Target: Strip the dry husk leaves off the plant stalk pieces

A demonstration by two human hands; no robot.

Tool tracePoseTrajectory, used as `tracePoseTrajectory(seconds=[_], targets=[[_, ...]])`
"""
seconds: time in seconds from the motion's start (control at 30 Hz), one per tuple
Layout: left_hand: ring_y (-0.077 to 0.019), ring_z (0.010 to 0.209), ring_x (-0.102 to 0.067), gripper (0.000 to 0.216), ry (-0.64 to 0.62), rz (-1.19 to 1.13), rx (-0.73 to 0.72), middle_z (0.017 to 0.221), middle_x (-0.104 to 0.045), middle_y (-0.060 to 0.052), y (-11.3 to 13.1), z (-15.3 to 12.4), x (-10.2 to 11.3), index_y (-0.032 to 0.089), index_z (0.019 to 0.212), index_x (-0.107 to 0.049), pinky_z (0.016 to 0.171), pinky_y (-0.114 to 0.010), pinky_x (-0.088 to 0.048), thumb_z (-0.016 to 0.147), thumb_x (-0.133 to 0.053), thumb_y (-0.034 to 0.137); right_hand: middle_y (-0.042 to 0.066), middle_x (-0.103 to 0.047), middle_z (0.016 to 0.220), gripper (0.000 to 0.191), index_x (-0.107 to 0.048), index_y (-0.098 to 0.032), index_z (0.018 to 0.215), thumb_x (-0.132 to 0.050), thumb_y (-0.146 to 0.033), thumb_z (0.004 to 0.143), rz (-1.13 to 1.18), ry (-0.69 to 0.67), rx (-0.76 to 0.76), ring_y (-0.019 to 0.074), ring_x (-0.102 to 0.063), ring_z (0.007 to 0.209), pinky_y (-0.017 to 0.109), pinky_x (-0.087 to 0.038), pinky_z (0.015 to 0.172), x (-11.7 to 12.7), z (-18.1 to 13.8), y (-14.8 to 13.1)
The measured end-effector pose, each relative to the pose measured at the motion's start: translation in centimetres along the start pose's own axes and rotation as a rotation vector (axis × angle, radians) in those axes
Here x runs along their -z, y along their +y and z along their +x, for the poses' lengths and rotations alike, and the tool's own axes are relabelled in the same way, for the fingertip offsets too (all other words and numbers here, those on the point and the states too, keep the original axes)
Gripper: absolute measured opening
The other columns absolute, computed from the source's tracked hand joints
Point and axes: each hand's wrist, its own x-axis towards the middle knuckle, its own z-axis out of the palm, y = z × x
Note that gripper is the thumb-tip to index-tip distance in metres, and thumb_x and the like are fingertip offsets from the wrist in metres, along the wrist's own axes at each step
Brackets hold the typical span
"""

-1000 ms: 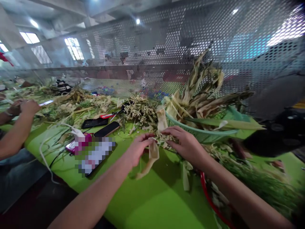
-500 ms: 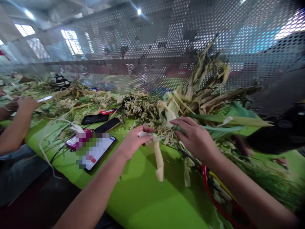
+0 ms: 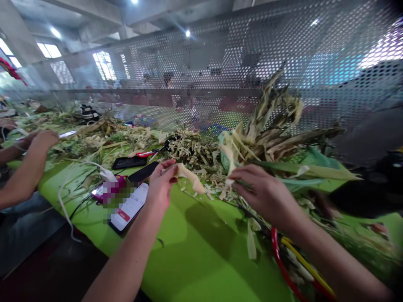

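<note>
A pale strip of corn husk (image 3: 192, 178) juts rightward from my left hand (image 3: 163, 180), pinched between thumb and fingers above the table. My right hand (image 3: 264, 188) is closed on the lower end of another pale husk piece (image 3: 231, 159), which stands up from its fingertips; the fingers partly hide that end. Behind my right hand lies a heap of dry corn husks (image 3: 267, 130) with green netting-like material (image 3: 315, 157) at its base. Small husk scraps (image 3: 217, 191) are scattered between my hands.
On the green table (image 3: 189, 264) lie a lit phone (image 3: 134, 207), a dark phone (image 3: 143, 173), a purple device (image 3: 110, 188) with a white cable and a red-handled cutter (image 3: 146, 154). Red handles (image 3: 280, 260) sit under my right forearm. Another person's arm (image 3: 28, 172) works at left. Perforated panel (image 3: 201, 79) stands behind.
My left hand has moved left and up with its husk strip, which hung down before and now points right. My right hand has closed on a husk piece. The view has tilted up slightly.
</note>
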Motion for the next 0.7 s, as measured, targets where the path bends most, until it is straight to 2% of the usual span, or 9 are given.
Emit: tracePoseTrajectory(seconds=[0.07, 0.1, 0.2, 0.27, 0.37, 0.47, 0.6, 0.7], targets=[[-0.0068, 0.063, -0.056, 0.039, -0.023, 0.005, 0.042, 0.08, -0.063, -0.001, -0.8, -0.6, -0.6, 0.015, 0.09, -0.06, 0.052, -0.017, -0.04, 0.059, -0.08, 0.026, 0.008, -0.063, 0.111, 0.028, -0.062, -0.022, 0.112, -0.052, -0.019, 0.086, 0.048, -0.155, 0.043, 0.0212, -0.065, 0.09, 0.034, -0.053, 0.078, -1.7, -0.4, -0.7], [-0.0071, 0.065, -0.056, 0.039, -0.034, 0.009, 0.058, 0.08, -0.063, -0.001, -1.2, -1.0, -0.9, 0.015, 0.09, -0.059, 0.053, -0.017, -0.041, 0.059, -0.08, 0.027, 0.009, -0.061, 0.115, 0.035, -0.057, -0.023, 0.12, -0.054, -0.019, 0.086, 0.065, -0.187, 0.039, 0.0217, -0.065, 0.09, 0.034, -0.053, 0.077, -2.4, -0.6, -1.0], [-0.0076, 0.066, -0.056, 0.036, -0.049, 0.049, 0.084, 0.079, -0.062, -0.001, -2.1, -2.1, -1.7, 0.015, 0.088, -0.057, 0.056, -0.018, -0.043, 0.061, -0.079, 0.028, 0.01, -0.058, 0.119, 0.053, -0.044, -0.024, 0.133, -0.06, -0.025, 0.083, 0.179, -0.184, -0.046, 0.019, -0.064, 0.08, 0.033, -0.053, 0.072, -3.6, -0.9, -1.8], [-0.0084, 0.067, -0.057, 0.035, -0.084, 0.096, 0.106, 0.079, -0.061, 0.0, -2.5, -2.8, -2.3, 0.015, 0.088, -0.056, 0.06, -0.021, -0.045, 0.063, -0.077, 0.029, 0.009, -0.06, 0.114, 0.056, -0.043, -0.024, 0.134, -0.063, -0.029, 0.082, 0.279, -0.152, -0.1, 0.0179, -0.062, 0.076, 0.033, -0.052, 0.072, -3.5, -0.8, -2.3], [-0.0105, 0.07, -0.057, 0.034, -0.157, 0.17, 0.126, 0.08, -0.06, -0.001, -3.0, -3.9, -2.9, 0.016, 0.088, -0.055, 0.063, -0.024, -0.046, 0.066, -0.075, 0.03, 0.008, -0.064, 0.106, 0.039, -0.055, -0.024, 0.121, -0.061, -0.03, 0.084, 0.461, -0.079, -0.154, 0.0203, -0.062, 0.084, 0.033, -0.05, 0.077, -3.0, -0.6, -2.9], [-0.0107, 0.069, -0.054, 0.039, -0.288, 0.267, 0.139, 0.081, -0.057, -0.001, -3.5, -4.6, -3.1, 0.016, 0.094, -0.057, 0.063, -0.025, -0.044, 0.065, -0.077, 0.03, 0.006, -0.067, 0.095, 0.019, -0.065, -0.021, 0.098, -0.059, -0.033, 0.085, 0.694, 0.014, -0.299, 0.0206, -0.061, 0.085, 0.03, -0.048, 0.075, -2.7, -0.5, -2.9], [-0.013, 0.079, -0.055, 0.045, -0.485, 0.33, 0.209, 0.086, -0.059, -0.003, -4.0, -5.0, -3.0, 0.015, 0.102, -0.057, 0.074, -0.027, -0.044, 0.064, -0.078, 0.027, 0.001, -0.061, 0.074, 0.019, -0.065, -0.018, 0.08, -0.065, -0.038, 0.08, 0.948, 0.111, -0.499, 0.0157, -0.056, 0.069, 0.026, -0.044, 0.063, -3.1, -0.4, -2.1], [-0.014, 0.082, -0.055, 0.034, -0.519, 0.362, 0.241, 0.086, -0.06, -0.004, -4.2, -5.1, -3.0, 0.015, 0.094, -0.058, 0.077, -0.028, -0.042, 0.068, -0.075, 0.03, 0.0, -0.058, 0.071, 0.019, -0.064, -0.018, 0.075, -0.068, -0.036, 0.078, 1.071, 0.09, -0.533, 0.0142, -0.055, 0.069, 0.025, -0.044, 0.063, -3.5, -0.4, -2.0]])
